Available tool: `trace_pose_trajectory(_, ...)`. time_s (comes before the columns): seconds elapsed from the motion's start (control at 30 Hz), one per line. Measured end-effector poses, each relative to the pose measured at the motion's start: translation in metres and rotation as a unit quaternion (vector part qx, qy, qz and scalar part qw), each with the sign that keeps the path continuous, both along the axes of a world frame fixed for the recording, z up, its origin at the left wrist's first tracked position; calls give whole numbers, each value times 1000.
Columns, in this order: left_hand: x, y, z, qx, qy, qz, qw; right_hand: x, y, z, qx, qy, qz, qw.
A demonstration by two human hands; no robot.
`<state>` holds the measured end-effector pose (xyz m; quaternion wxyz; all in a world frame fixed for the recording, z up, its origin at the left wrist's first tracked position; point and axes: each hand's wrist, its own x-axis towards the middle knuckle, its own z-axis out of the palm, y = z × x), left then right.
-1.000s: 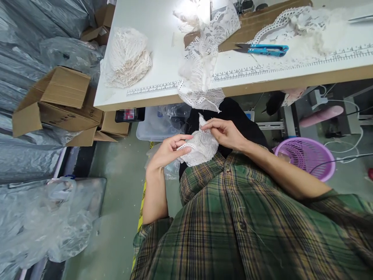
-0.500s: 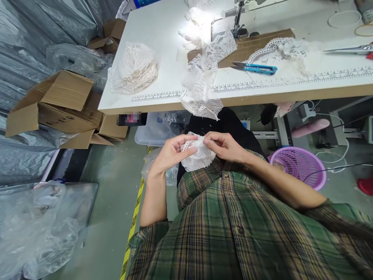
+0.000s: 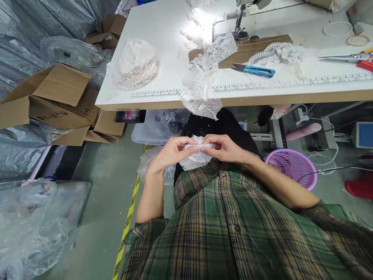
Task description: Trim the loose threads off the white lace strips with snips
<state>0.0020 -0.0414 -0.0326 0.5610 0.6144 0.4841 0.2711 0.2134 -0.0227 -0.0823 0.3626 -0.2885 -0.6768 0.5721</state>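
Over my lap I hold a gathered piece of white lace (image 3: 196, 160) between both hands. My left hand (image 3: 174, 151) pinches its edge between thumb and fingers from the left. From the right, my right hand (image 3: 223, 148) pinches the same edge, its fingertips close to the left ones. The lace fans out below the fingers, and part of it is hidden behind them. Ahead of my hands, a lace strip (image 3: 201, 83) runs from the sewing machine (image 3: 239, 21) over the table's front edge and hangs down.
The white table (image 3: 163, 83) carries a heap of lace (image 3: 135, 65), blue thread snips (image 3: 256, 70), scissors (image 3: 346, 58) and a cardboard strip (image 3: 262, 43). A purple basket (image 3: 292, 166) stands on the floor at right. Open cardboard boxes (image 3: 62, 87) and plastic bags (image 3: 32, 229) lie at left.
My right hand's fingertips have come down along the lace edge and closer in line with the left ones. The lace is now folded between them. The view has shifted slightly.
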Motion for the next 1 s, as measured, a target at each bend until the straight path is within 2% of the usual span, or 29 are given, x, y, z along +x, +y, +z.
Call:
trace_pose_trajectory(0.17,-4,3,-3,100,56,10,993,2,-1,1,2,1,1,1000)
trace_pose_trajectory(0.23,-7,5,-4,137,50,10,989,2,-2,1,-6,0,1,1000)
trace_pose_trajectory(0.3,-8,6,-5,139,16,-17,990,3,-2,0,-18,-4,8,1000)
trace_pose_trajectory(0.4,-8,6,-8,94,-46,-47,993,3,-3,-1,-34,-5,20,999)
trace_pose_trajectory(0.5,-5,5,-12,73,-65,-18,995,4,-3,-2,-38,-6,24,999)
trace_pose_trajectory(0.63,-3,6,-15,98,-43,38,994,7,-5,0,-31,-5,25,999)
trace_pose_trajectory(0.73,-3,5,-16,102,-51,72,991,8,-7,2,-28,23,-8,999)
trace_pose_trajectory(0.93,1,1,-17,77,-99,138,982,-1,-13,3,-71,98,-154,981)
trace_pose_trajectory(1.0,3,0,-18,67,-111,155,979,-6,-15,4,-89,115,-182,973)
